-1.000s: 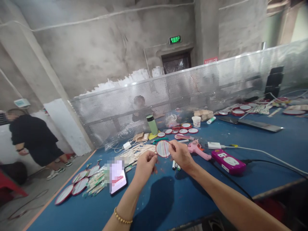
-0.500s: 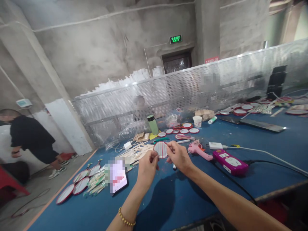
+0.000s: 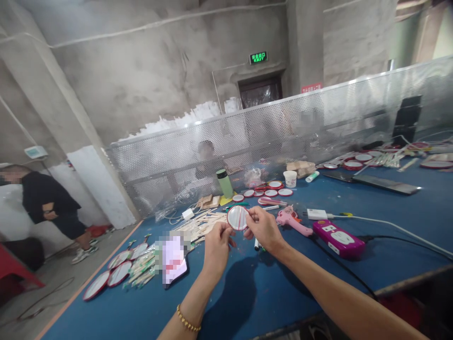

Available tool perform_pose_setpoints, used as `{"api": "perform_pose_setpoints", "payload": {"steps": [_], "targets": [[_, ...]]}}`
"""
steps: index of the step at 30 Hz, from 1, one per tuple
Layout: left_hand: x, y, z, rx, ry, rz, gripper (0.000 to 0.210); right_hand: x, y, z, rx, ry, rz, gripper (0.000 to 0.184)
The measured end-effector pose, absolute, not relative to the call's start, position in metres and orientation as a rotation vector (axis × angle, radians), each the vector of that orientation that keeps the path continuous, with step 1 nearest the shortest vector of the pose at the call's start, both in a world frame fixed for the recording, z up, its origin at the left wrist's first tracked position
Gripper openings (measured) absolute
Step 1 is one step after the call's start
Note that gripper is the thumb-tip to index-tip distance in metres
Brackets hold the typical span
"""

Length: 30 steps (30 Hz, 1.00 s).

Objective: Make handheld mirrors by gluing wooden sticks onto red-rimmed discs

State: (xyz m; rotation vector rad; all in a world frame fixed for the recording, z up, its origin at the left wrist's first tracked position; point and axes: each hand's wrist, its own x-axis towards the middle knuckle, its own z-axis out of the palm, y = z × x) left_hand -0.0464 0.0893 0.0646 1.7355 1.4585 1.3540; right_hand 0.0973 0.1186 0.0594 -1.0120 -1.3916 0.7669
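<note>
A small round disc with a red rim (image 3: 237,217), pale and crossed by thin reddish lines, is held up above the blue table. My right hand (image 3: 264,230) pinches its right edge between thumb and fingers. At the lower left of the rim, my left hand (image 3: 217,244) has its fingertips closed together; whether they grip the rim or something small is hidden. Below the disc a marker pen (image 3: 256,244) lies on the table, partly covered by my right hand. Pale thin sticks (image 3: 201,225) are spread behind my left hand.
A pink glue gun (image 3: 293,222) and a purple power strip (image 3: 339,239) with cables lie right. Left are a phone (image 3: 174,259), bundled sticks (image 3: 143,267) and larger red-rimmed discs (image 3: 97,285). A green bottle (image 3: 224,184) and white cup (image 3: 290,179) stand behind. Other people are nearby.
The disc has turned slightly and its face shows brighter. Both hands have shifted only a little. The person at far left has moved slightly right, with an arm now across the front.
</note>
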Motion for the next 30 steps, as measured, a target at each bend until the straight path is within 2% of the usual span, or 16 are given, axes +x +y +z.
{"api": "perform_pose_setpoints", "payload": {"steps": [7,21,30], "targets": [[-0.0442,0.0916,0.0612,1.594,1.367,1.422,0.016,0.0976,0.1169,0.0619,-1.033,-1.379,0.793,0.008],[-0.0439,0.0964,0.0596,1.243,1.104,1.301,0.042,0.099,0.1182,0.0617,-1.05,-1.389,0.795,0.008],[-0.0447,0.0993,0.0558,1.165,1.045,1.294,0.045,0.0996,0.1182,0.0603,-1.028,-1.411,0.761,0.009]]}}
